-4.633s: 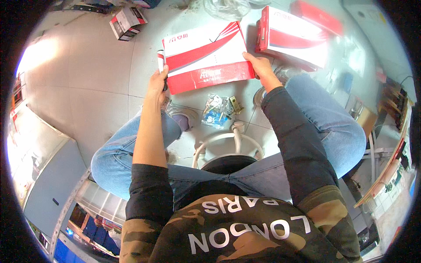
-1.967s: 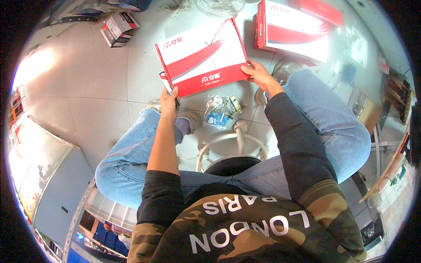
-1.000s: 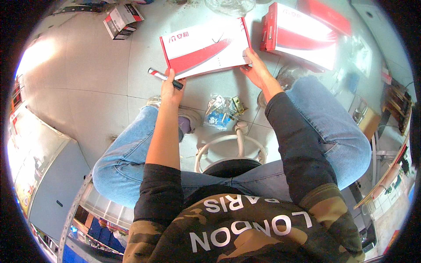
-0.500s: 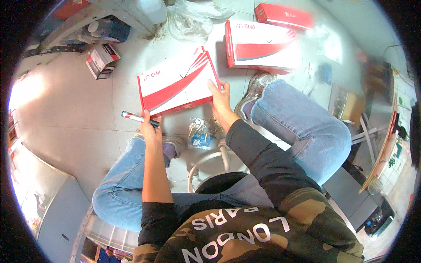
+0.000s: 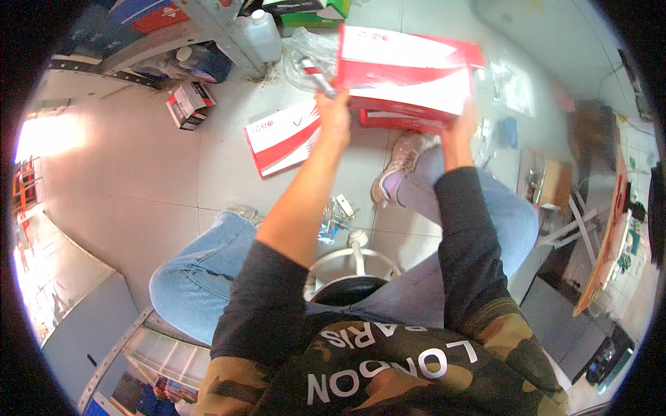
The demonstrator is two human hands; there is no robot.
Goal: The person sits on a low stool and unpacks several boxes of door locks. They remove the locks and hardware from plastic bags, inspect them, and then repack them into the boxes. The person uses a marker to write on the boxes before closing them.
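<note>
My left hand [image 5: 334,114] is closed around a marker pen [image 5: 314,71] and presses the left side of a flat red and white box [image 5: 409,62]. My right hand [image 5: 460,132] grips the lower right edge of that box, its fingers partly hidden and a little blurred. The box is held tilted above the floor. Beneath it shows the edge of another red box [image 5: 388,122]. To the left, a second flat red and white box [image 5: 281,137] lies on the floor, partly covered by my left hand and forearm.
A clear plastic bag [image 5: 302,45] and a white jug [image 5: 263,35] stand by a metal shelf leg [image 5: 232,38]. A small carton [image 5: 191,105] lies at left. Small bagged parts [image 5: 336,218] lie before the stool [image 5: 357,256], between my legs. At right stands a wooden-edged table [image 5: 596,256].
Both hands have left the first box, which now lies on the floor at left. They have moved right and forward and taken hold of another box; the marker pen stays in my left hand.
</note>
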